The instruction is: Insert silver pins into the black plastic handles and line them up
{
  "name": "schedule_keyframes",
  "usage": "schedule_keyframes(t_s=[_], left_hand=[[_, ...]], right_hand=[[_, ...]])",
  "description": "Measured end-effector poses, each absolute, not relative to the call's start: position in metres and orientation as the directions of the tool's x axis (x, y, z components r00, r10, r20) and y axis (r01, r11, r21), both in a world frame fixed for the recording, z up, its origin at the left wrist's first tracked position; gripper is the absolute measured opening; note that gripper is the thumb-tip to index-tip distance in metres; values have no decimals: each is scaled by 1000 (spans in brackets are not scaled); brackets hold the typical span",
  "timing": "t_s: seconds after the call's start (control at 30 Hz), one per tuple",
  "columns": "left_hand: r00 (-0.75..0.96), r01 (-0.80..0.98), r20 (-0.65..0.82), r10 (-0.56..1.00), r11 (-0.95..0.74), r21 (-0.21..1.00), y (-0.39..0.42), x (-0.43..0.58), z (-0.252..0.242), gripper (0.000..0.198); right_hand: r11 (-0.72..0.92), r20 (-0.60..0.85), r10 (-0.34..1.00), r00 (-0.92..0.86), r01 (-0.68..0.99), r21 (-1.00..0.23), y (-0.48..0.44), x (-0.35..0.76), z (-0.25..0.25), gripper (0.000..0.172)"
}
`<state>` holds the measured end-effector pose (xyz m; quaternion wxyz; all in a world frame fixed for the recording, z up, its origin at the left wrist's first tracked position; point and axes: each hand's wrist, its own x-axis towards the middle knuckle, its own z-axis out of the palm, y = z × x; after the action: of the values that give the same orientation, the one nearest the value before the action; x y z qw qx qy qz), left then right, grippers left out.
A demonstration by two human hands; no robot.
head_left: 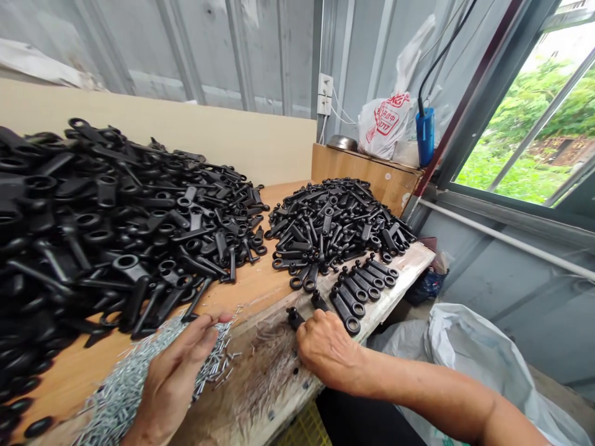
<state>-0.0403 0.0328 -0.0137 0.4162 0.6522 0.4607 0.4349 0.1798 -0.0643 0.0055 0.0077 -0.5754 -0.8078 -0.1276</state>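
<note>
From where I stand, the counter (260,272) carries a big heap of black levers (139,210) on the left and a smaller heap (330,223) farther right. Loose metal pins (123,384) spread at the near edge. Above them hangs the left hand (174,368), fingers stretched nearly straight; I can't tell whether they hold anything. The right hand (328,353) curls over two levers (294,318) beside a neat row (354,294), fingertips hidden, their grip unclear.

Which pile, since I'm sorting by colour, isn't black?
The silvery pile, showing on both sides of the left hand; the large heap beyond it and the smaller heap beyond the right hand are black.
</note>
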Motion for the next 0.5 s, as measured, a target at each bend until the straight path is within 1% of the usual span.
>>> schedule_keyframes(t_s=[0.07, 0.13, 0.2, 0.33, 0.5], left_hand=[[251, 220, 123, 960, -181, 959, 33, -43, -15, 48], [256, 238, 81, 963, -144, 960, 33, -44, -13, 49], [257, 267, 64, 964, -134, 954, 31, -43, -10, 52], [217, 295, 74, 973, -138, 945, 29, -39, -8, 50], [173, 282, 111, 979, -158, 946, 28, -36, -16, 42]], right_hand=[[278, 221, 923, -315, 943, 183, -67, 185, 2, 7], [246, 284, 916, -284, 956, 162, -69, 192, 0, 7], [219, 309, 917, -251, 966, 136, -70, 199, -3, 8], [207, 345, 910, -228, 974, 96, -70, 211, -11, 8], [270, 408, 872, -272, 961, 64, -68, 222, -20, 9]])
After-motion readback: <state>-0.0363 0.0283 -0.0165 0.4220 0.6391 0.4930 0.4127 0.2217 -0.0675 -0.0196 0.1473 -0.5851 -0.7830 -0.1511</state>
